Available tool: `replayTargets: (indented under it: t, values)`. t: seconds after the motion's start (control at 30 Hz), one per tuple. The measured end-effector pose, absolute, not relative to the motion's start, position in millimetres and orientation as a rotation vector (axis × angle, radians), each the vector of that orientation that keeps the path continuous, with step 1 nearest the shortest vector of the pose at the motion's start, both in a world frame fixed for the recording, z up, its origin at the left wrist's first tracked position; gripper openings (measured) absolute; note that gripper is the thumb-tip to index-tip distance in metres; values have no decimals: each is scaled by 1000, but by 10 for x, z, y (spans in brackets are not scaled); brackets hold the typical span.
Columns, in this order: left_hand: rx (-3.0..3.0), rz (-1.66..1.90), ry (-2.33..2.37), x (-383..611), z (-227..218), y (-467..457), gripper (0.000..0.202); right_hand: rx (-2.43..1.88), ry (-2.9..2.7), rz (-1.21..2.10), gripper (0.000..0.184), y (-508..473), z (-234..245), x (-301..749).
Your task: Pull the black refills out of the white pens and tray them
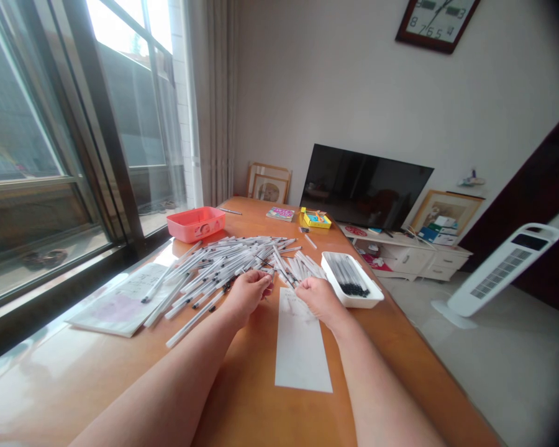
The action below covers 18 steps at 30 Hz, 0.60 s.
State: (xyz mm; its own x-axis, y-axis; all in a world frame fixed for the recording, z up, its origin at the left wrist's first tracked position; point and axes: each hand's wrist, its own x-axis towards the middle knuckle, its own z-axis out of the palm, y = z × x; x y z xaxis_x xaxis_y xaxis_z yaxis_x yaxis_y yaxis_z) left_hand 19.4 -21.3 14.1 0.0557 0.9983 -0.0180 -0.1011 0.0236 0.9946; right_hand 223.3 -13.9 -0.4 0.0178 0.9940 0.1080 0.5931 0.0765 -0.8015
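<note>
Both hands work at the near edge of the heap of white pens (228,264) on the table (246,214), the left hand (246,295) curled nearly closed and the right hand (320,299) half closed, any hold unclear; picking seems under way, calling next for freeing one pen toward the white tray (328,264).

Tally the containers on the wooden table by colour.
Pink plastic box: 1
White rectangular plastic tray: 1
Yellow cardboard box: 1
Total: 3
</note>
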Motion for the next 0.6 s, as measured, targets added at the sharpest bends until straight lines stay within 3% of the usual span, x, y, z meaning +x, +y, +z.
replayTargets:
  t: [0.4,0.6]
  values:
    - [1051,1181,893,231,176,-253,37,-1386,-1715,950,16,-325,164,2034]
    - [1067,1227,900,205,129,-201,33,-1311,-1727,842,17,-298,148,2045]
